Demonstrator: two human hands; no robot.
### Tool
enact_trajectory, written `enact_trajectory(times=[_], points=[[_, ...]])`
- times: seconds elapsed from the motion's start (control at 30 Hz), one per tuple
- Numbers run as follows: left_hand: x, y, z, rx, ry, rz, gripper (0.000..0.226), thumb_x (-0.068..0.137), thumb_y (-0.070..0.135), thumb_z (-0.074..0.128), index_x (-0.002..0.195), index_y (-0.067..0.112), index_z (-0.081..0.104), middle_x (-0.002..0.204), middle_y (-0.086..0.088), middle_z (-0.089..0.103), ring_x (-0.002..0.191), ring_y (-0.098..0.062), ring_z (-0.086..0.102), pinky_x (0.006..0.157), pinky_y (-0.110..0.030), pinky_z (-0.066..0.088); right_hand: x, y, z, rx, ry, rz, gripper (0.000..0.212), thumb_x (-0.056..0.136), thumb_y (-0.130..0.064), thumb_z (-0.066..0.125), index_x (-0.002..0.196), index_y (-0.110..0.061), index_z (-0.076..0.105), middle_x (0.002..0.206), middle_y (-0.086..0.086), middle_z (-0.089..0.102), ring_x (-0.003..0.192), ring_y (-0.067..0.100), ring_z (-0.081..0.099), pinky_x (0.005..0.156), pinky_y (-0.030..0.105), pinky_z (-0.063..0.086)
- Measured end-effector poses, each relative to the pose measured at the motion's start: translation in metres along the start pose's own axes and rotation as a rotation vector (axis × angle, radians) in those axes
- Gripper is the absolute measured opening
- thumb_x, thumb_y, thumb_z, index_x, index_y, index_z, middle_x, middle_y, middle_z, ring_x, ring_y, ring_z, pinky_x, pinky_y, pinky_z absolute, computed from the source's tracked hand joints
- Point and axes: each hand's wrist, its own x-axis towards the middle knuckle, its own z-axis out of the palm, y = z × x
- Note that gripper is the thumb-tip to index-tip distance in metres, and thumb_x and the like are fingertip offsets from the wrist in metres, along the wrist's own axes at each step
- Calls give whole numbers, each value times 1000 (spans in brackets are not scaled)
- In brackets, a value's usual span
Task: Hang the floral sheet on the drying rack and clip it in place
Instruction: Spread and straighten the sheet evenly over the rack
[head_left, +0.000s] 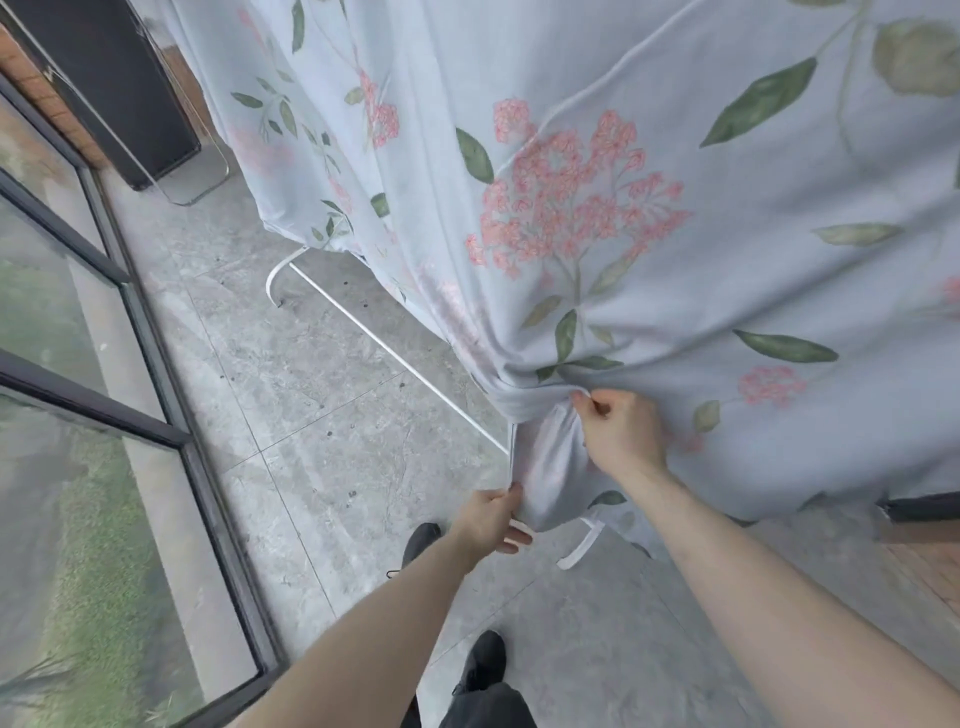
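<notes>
The floral sheet (649, 218) is draped over the white drying rack (384, 345), covering the far and right part of the scene and hanging almost to the grey tiled floor (322, 415). A bunched fold at the near corner is pinched by the right hand (621, 434), fingers curled into the cloth. Lower and to the left, the hanging edge is gripped by the left hand (493, 519), beside a rack leg. Dark shoes (485, 657) are seen near, a glass door (78, 364) at left.

Home balcony — drying rack (384, 340), glass railing (93, 322)
</notes>
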Motion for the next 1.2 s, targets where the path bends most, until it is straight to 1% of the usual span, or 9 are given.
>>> enact_trajectory(times=[0.1, 0.17, 0.33, 0.57, 0.7, 0.8, 0.9, 1.0, 1.2], points=[[4, 21, -11, 176, -32, 41, 43, 96, 48, 57, 117, 11, 66, 113, -6, 69, 89, -21, 68, 76, -35, 55, -1, 4, -5, -77, -67, -19, 58, 98, -37, 64, 53, -14, 34, 47, 0, 35, 59, 31, 45, 53, 35, 27], [4, 44, -22, 118, 90, 171, 58, 83, 54, 64, 125, 13, 63, 114, -2, 68, 94, -17, 65, 82, -36, 54, -7, 10, -7, -127, -104, -43, 56, 97, -37, 64, 54, -15, 36, 48, -1, 37, 59, 29, 46, 53, 37, 28], [-9, 118, -30, -36, 289, 530, 61, 92, 53, 71, 142, 25, 50, 130, 11, 60, 113, -6, 62, 83, -18, 50, -26, 19, -2, -85, -180, 3, 57, 100, -36, 61, 54, -15, 36, 46, 0, 39, 50, 21, 42, 47, 36, 26], [-5, 185, -48, -478, 260, 491, 48, 94, 35, 75, 134, 23, 51, 138, 2, 58, 122, -15, 62, 108, -41, 52, -30, 33, 3, -123, -212, 67, 54, 102, -37, 58, 54, -18, 41, 50, -2, 45, 54, 23, 49, 49, 35, 31], [4, 198, -60, -278, 354, 386, 61, 86, 48, 78, 133, 23, 49, 124, 4, 61, 105, -16, 66, 100, -41, 56, -29, 36, 3, -269, -251, 48, 51, 104, -40, 52, 58, -21, 43, 64, 2, 54, 67, 29, 61, 56, 36, 45], [10, 197, -65, 16, 360, 383, 29, 91, 45, 72, 97, 18, 63, 92, 1, 66, 81, -20, 60, 73, -29, 54, -28, 33, 7, -324, -251, 33, 42, 105, -40, 50, 68, -22, 57, 72, 3, 61, 68, 25, 56, 55, 32, 41], [13, 197, -69, 135, 477, 411, 28, 93, 35, 68, 75, 14, 67, 69, 1, 61, 66, -17, 54, 55, -23, 44, -25, 33, 13, -343, -224, 5, 35, 106, -37, 50, 87, -19, 73, 87, 5, 73, 71, 26, 58, 57, 31, 38], [16, 188, -74, 267, 583, 390, 34, 94, 34, 65, 64, 18, 61, 53, 7, 51, 54, -16, 50, 58, -26, 42, -23, 39, 21, -397, -242, 5, 37, 106, -39, 49, 91, -19, 75, 90, 5, 74, 83, 28, 69, 60, 31, 37], [14, 183, -82, 505, 586, 301, 43, 91, 36, 63, 57, 18, 45, 58, 3, 46, 59, -23, 50, 56, -28, 40, -17, 35, 29, -483, -344, 85, 36, 106, -41, 49, 100, -17, 76, 102, 6, 75, 96, 29, 71, 67, 32, 41]])
